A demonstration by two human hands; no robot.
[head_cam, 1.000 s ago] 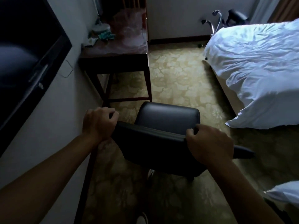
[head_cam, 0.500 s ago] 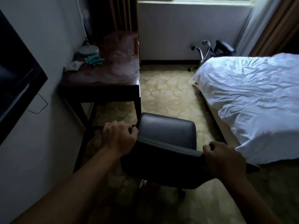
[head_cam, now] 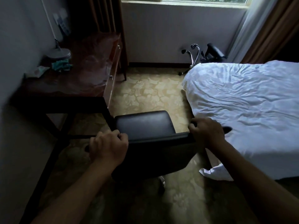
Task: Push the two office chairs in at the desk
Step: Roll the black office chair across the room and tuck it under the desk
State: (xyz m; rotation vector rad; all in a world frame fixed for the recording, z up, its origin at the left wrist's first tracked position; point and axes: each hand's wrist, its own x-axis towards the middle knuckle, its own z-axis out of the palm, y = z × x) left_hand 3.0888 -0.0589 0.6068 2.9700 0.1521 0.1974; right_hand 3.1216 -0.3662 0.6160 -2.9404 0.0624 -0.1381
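A black office chair point(head_cam: 144, 125) stands in front of me on the carpet, its seat just right of the dark wooden desk's point(head_cam: 68, 88) near corner. My left hand point(head_cam: 108, 145) grips the left end of the chair's backrest top. My right hand point(head_cam: 206, 131) grips the right end. A second office chair point(head_cam: 210, 54) lies tipped by the far wall under the window, partly hidden behind the bed; its chrome base and castors stick up.
A bed with a white duvet point(head_cam: 242, 102) fills the right side, close to the chair. On the desk lie a round lamp base point(head_cam: 59, 54), a teal cloth and a tissue pack. Patterned carpet point(head_cam: 145, 89) runs between desk and bed. Curtains hang at both window sides.
The chair has rolled forward and to the right along the aisle, with both hands staying on its backrest. The view has lifted, showing more of the desk, window and far chair.
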